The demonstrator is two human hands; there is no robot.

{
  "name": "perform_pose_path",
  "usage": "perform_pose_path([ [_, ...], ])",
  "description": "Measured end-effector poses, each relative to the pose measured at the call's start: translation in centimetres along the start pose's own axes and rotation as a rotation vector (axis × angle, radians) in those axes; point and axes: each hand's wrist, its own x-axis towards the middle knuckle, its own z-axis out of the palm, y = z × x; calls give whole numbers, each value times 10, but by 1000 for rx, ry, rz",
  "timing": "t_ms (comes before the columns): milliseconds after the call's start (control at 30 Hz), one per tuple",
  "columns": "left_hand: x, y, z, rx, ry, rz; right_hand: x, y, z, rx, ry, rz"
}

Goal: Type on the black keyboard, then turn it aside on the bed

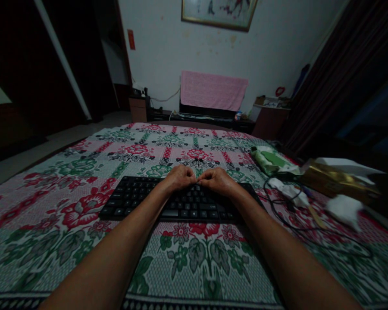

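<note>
A black keyboard point(129, 196) lies flat on the flowered cloth point(84, 172) in front of me. Above the middle of its keys, my left hand point(180, 177) and my right hand point(217, 178) come together, fingertips nearly touching. Both hands are closed in a pinch. Whatever sits between the fingertips is too small and dark to name. My hands and forearms cover part of the keys.
To the right lie a green tissue pack point(273, 161), a gold box point(336, 178), crumpled white tissue point(345, 209) and a loose black cable point(278, 215). Beyond the far edge, a pink towel point(213, 90) hangs over a dark screen. A curtain point(336, 77) hangs at the right.
</note>
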Motion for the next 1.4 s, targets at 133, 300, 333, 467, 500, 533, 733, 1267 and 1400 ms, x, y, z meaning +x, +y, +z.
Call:
perform_pose_path([
  [133, 1, -2, 2, 38, 11, -6, -1, -3, 1, 42, -5, 44],
  [300, -1, 2, 0, 70, 16, -3, -2, -4, -1, 40, -21, 26],
  [333, -2, 4, -2, 78, 20, -1, -3, -5, -1, 24, -20, 14],
  [467, -7, 11, -10, 117, 34, 11, -4, -4, -2, -38, -7, -56],
  [500, -8, 10, -12, 131, 39, 13, -3, -3, -3, -52, 5, -65],
  [533, -8, 9, -14, 149, 49, 10, -1, -1, -4, -68, 25, -68],
  [733, -5, -8, -19, 278, 139, -62, 34, 16, -11, -261, 201, 2],
  [1267, -4, -6, -17, 354, 84, -105, 89, 40, 4, -349, 254, 278],
  [1400, -4, -5, -17, 375, 79, -111, 79, 40, -3, -328, 271, 278],
])
